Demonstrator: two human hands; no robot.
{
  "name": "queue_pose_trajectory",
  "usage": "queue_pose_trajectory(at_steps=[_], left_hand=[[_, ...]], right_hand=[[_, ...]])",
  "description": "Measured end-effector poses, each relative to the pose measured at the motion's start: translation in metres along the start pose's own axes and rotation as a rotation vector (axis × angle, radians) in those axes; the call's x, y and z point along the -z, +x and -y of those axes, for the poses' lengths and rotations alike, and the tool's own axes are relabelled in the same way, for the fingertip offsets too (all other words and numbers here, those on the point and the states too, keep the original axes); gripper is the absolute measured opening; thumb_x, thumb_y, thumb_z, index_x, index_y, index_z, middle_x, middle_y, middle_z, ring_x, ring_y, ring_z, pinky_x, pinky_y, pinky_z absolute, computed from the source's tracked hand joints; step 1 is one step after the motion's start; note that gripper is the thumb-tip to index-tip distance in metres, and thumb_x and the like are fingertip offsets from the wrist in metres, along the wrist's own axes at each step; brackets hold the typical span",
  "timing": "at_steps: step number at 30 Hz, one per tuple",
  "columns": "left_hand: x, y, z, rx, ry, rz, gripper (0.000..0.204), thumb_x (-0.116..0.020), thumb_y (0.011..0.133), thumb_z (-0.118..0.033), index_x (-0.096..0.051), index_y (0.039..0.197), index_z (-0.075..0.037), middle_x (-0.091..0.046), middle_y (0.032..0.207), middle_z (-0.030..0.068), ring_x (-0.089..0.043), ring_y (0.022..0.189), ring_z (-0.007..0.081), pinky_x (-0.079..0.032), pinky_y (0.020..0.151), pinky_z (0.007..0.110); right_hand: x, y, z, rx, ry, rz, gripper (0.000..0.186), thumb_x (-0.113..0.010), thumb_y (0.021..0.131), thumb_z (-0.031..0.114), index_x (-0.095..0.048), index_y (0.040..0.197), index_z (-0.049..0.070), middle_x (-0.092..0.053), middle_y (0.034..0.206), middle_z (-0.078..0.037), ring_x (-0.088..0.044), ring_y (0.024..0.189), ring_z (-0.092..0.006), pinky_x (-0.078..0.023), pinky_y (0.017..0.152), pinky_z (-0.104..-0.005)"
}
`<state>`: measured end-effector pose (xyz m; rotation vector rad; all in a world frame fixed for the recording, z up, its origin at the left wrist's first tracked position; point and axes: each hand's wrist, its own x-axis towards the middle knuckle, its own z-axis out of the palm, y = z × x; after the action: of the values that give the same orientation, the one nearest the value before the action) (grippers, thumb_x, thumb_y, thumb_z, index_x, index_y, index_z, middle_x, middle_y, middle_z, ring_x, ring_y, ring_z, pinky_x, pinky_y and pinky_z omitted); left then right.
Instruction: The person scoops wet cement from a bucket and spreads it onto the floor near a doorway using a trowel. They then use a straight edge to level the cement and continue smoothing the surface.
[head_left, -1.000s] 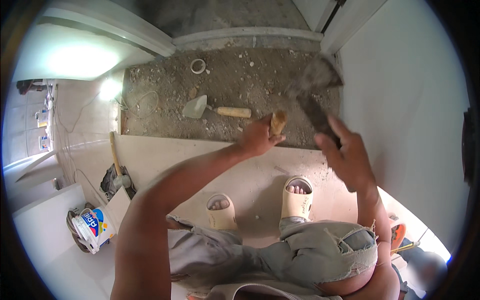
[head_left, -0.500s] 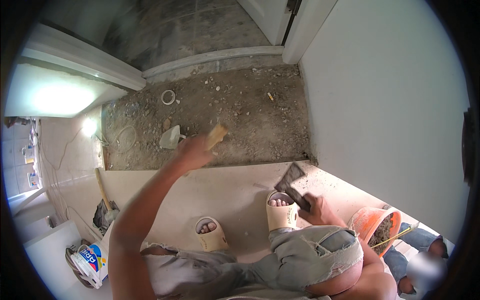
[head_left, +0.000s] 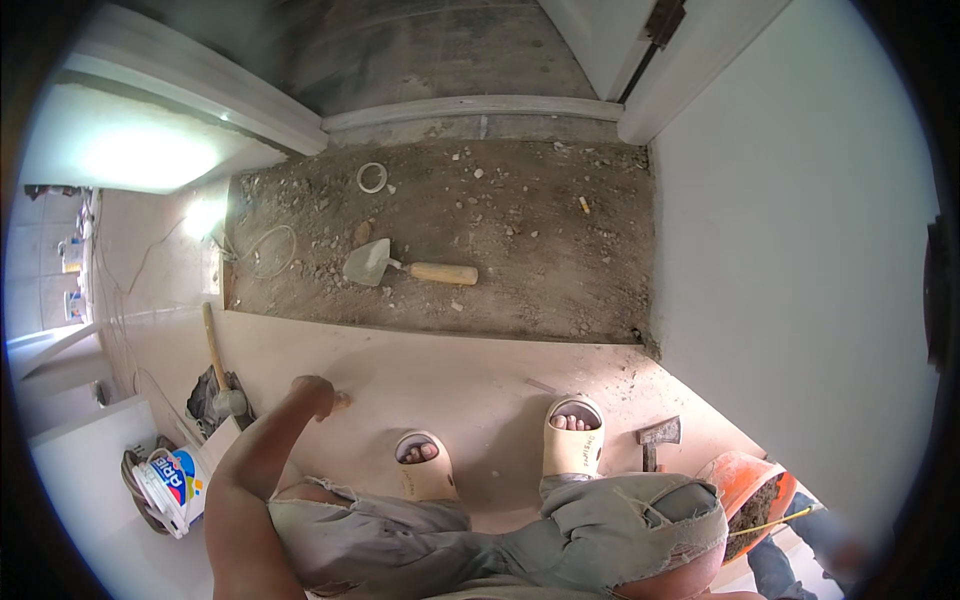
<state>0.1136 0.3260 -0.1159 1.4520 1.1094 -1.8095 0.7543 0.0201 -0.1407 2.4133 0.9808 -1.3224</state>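
My left hand (head_left: 316,397) is over the pale floor board, left of my left sandal (head_left: 424,458). Its fingers are curled closed. A small tan bit (head_left: 342,400) shows at the finger side; whether it belongs to a held thing is unclear. On the bare dirt ahead lies a trowel (head_left: 367,262) with a wooden handle, apart from my hand. A hatchet (head_left: 660,431) rests on the floor right of my right sandal (head_left: 573,436), its handle partly hidden by my knee. My right hand is out of sight.
An orange bucket (head_left: 740,478) of dark, crumbly mix stands at the right, near another person's legs. A mallet (head_left: 228,401) and a white bucket (head_left: 172,490) are at the left. A white ring (head_left: 371,178) and a cable loop (head_left: 272,250) lie on the dirt.
My left hand has drawn back from above the trowel toward my left foot. The hatchet, held in my right hand before, now lies on the floor, and that hand has left view.
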Motion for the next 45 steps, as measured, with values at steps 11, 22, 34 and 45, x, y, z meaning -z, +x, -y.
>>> queue_pose_trajectory(at_steps=[11, 22, 34, 45], left_hand=[[0.17, -0.019, -0.086, -0.275, -0.121, -1.481, 0.03, -0.058, 0.085, -0.011, -0.061, 0.114, -0.003, -0.062, 0.108, 0.0146, -0.061, 0.104, 0.0299, -0.052, 0.087, 0.045], [0.203, -0.023, -0.1, -0.298, 0.115, -1.29, 0.028, -0.054, 0.09, -0.019, -0.066, 0.113, -0.008, -0.063, 0.112, 0.0119, -0.059, 0.112, 0.0279, -0.018, 0.12, 0.053], [0.084, -0.112, -0.051, -0.427, -0.274, -1.639, 0.024, -0.061, 0.082, -0.019, -0.066, 0.099, -0.004, -0.06, 0.109, 0.0122, -0.054, 0.115, 0.03, -0.034, 0.112, 0.051], [-0.059, -0.112, -0.05, 0.13, -1.033, -0.838, 0.027, -0.06, 0.084, -0.012, -0.06, 0.109, -0.002, -0.057, 0.115, 0.0203, -0.061, 0.103, 0.0391, -0.051, 0.083, 0.047]], right_hand=[[0.042, 0.015, 0.066, 0.177, -0.13, 0.134, 0.031, -0.069, 0.084, 0.032, -0.065, 0.085, 0.001, -0.065, 0.076, -0.023, -0.065, 0.074, -0.041, -0.049, 0.064, -0.0464], [0.09, 0.044, 0.422, 1.337, -0.133, -0.441, 0.046, -0.072, 0.083, 0.026, -0.057, 0.12, 0.003, -0.066, 0.094, -0.021, -0.062, 0.084, -0.0435, -0.051, 0.079, -0.0453], [0.092, 0.108, 0.495, 0.943, -0.216, 0.188, 0.051, -0.067, 0.078, 0.02, -0.057, 0.12, -0.008, -0.067, 0.089, -0.021, -0.068, 0.076, -0.0299, -0.051, 0.069, -0.041], [0.141, 0.064, 0.515, 0.619, 0.24, 0.227, 0.049, -0.069, 0.087, 0.039, -0.06, 0.109, -0.003, -0.057, 0.072, -0.006, -0.057, 0.059, -0.0155, -0.046, 0.052, -0.0319]])
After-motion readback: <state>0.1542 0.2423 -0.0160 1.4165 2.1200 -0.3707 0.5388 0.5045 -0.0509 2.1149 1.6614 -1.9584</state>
